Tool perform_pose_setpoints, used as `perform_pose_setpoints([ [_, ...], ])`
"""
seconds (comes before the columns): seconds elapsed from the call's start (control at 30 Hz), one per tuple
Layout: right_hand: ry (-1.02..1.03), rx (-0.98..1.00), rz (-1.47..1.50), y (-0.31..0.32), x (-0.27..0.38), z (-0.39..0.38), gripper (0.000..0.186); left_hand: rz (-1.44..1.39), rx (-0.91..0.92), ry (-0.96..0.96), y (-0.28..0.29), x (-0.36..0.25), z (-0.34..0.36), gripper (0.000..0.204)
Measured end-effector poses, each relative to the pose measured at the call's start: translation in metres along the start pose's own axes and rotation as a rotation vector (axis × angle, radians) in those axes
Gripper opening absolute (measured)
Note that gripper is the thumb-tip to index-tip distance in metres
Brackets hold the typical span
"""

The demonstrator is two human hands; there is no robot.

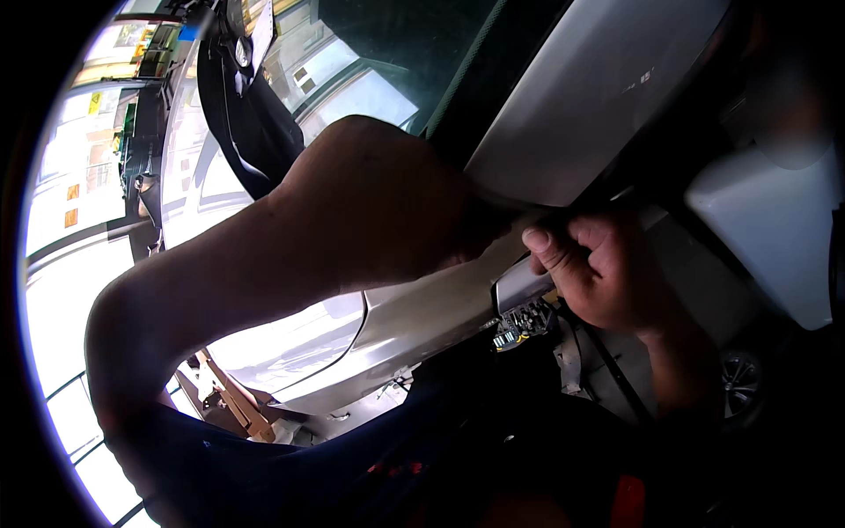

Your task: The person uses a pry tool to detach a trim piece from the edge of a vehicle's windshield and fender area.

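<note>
A silver car pillar [598,106] slants down from the upper right, beside the dark windshield [396,40]. My left hand [387,198] reaches across to the pillar's lower end, its back toward me. The fingers look curled, but deep shadow hides their tips and anything between them. Close by on the right is my right hand [603,273], closed, with the thumb against bent fingers, just under the pillar's end. Whatever it pinches is too small or dark to make out. Below both hands runs the silver body side [431,304] of the car.
A black trim piece [233,114] stands loose by the windshield's base. Under the hands lies a cluster of small metal parts [526,324]. A pale panel [775,229] and a wheel [742,385] are at the right. Brown cardboard [233,400] is at the lower left.
</note>
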State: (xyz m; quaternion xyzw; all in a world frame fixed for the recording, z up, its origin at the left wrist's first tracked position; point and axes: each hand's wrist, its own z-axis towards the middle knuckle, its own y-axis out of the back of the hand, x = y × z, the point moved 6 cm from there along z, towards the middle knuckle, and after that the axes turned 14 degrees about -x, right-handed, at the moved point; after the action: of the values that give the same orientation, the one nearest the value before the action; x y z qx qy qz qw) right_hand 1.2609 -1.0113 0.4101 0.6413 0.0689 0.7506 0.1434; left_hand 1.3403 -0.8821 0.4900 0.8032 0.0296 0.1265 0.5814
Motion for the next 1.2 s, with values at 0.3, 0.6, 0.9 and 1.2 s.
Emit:
perform_pose_setpoints([
  [0.3,-0.271,-0.015,0.057,-0.007,0.016,0.0,0.048,-0.423,-0.085,0.269,0.015,0.022,-0.046,0.029],
  [0.6,-0.343,-0.218,-0.087,-0.018,0.015,-0.013,0.046,-0.77,-0.596,0.166,-0.081,0.048,-0.152,0.021],
  [0.9,-0.391,-0.262,-0.117,-0.018,0.016,-0.023,0.044,-0.934,-0.645,0.122,-0.073,0.046,-0.138,0.003],
  [1.2,-0.511,-0.517,-0.113,-0.026,0.014,-0.105,0.04,-1.001,-0.564,0.232,-0.074,0.035,-0.154,0.015],
])
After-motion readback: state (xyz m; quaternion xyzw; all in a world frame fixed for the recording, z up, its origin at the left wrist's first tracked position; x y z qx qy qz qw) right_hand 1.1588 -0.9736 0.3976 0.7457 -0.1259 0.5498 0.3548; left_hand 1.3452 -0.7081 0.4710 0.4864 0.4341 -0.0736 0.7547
